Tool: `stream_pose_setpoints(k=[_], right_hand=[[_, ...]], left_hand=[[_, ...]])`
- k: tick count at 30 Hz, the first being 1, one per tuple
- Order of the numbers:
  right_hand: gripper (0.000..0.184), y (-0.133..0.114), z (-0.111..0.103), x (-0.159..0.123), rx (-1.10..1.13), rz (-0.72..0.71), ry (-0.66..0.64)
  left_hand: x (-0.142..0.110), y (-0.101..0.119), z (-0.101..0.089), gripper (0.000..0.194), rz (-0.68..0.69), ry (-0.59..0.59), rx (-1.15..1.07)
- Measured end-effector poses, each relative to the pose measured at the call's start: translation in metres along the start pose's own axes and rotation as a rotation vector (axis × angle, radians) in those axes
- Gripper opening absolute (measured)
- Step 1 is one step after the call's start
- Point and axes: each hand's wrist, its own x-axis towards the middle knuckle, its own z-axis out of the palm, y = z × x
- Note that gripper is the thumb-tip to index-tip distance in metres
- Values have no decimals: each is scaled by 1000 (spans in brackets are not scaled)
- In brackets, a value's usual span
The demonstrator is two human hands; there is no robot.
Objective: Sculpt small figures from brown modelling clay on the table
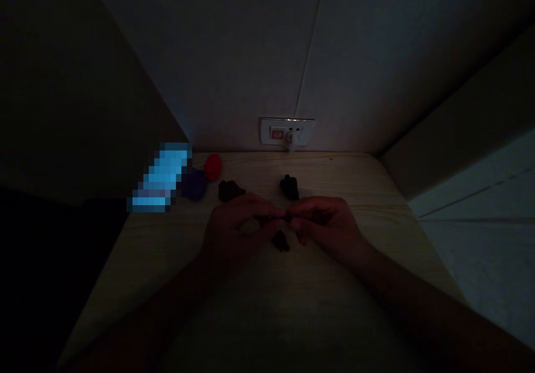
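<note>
In dim light, my left hand (238, 225) and my right hand (328, 225) meet over the wooden tabletop (267, 300). Their fingertips pinch a small dark piece (286, 217) between them; its kind is too dark to make out. Just below the fingers lies a dark lump (281, 241). Beyond my right hand sits a black lumpy piece (289, 187). A dark brown lump (229, 190) rests close behind my left hand.
To the left are a red rounded object (213, 167), a dark blue lump (194, 184) and a bright blurred-out screen (163, 175). A wall socket (287, 132) with something pale plugged in sits behind the table. Walls border the table's back.
</note>
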Motion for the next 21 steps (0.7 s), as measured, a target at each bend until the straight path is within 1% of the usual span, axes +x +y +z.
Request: stream_pose_setpoints(k=[6,10,12,14,18,21], right_hand=[[20,1,1,0,18,-7,-1],[20,0,1,0,12,5,-8],[18,0,0,1,7,18,-2],[19,2,-1,2,14,21,8],[23,7,-6,6,18,11,20],[23,5,-8,6,-60,-17,50]], left_hand=[[1,1,1,16,-2,-5,18],[0,-1,2,13,19,-11,30],[-2,-2,1,13,1,8,38],[-3,-3,-1,16,-51,59,63],[0,-10,-9,13,-156,232,138],[3,-16,-13,11,-179,284,185]])
